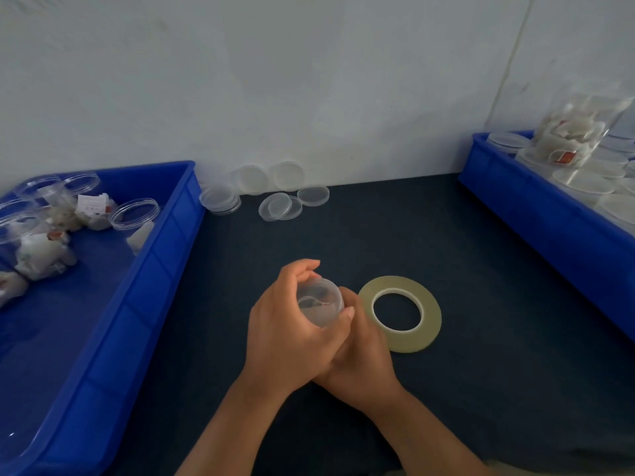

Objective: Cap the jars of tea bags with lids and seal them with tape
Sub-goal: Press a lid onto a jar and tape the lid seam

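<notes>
Head view showed the left hand [285,334] wrapped round a jar [321,302] in the near middle of the table [481,269] and the right hand [364,359] gripping it too, likely to keep it steady, with the tape roll [431,314] just right, handy for sealing.

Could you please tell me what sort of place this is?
Probably a small packing bench: blue bins hold jars of tea bags, loose lids are stacked by the wall, and a tape roll lies on the dark mat beside a jar gripped by the left hand and right hand.
</notes>
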The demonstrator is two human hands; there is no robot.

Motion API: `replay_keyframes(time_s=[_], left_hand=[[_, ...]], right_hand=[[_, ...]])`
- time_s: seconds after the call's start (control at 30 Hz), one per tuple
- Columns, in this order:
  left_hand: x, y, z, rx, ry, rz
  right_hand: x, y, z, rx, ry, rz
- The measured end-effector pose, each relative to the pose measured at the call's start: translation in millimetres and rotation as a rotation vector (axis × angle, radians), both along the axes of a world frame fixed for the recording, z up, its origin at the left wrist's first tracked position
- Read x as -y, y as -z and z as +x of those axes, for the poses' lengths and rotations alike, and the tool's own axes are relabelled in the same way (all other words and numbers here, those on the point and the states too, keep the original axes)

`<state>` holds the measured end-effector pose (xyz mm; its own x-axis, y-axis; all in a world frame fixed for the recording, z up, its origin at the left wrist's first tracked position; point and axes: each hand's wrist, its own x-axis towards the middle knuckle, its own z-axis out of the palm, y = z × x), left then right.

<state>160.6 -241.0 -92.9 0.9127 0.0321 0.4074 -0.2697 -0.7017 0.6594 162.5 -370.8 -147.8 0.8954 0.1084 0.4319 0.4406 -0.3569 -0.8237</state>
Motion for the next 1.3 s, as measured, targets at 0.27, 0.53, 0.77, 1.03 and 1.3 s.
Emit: replay_keyframes(time_s=[0.27,0.53,0.77,1.03,1.3], left_hand=[[-8.5,-0.2,10.6,-0.028,0.104,0.035],[-28.5,-6.6,16.7,-0.072,0.186,0.229],[-35.3,-11.2,26.3,-0.062,0.276,0.369],[-23.8,-18.9,17.4,0.295,0.181,0.504],[17.6,-17.6,-28.9,0.159,0.250,0.069]], right_hand=[[-0.7,5.0,3.5,-0.048,-0.007,0.034],[11.8,-4.9,2.2,-0.174,-0.187,-0.207],[93.8,-7.4,11.8,-0.230,0.045,-0.883],[93.7,-23.6,-14.0,-0.121,0.198,-0.672],[70.3,-52.8,-50.3,-0.051,0.099,-0.112]])
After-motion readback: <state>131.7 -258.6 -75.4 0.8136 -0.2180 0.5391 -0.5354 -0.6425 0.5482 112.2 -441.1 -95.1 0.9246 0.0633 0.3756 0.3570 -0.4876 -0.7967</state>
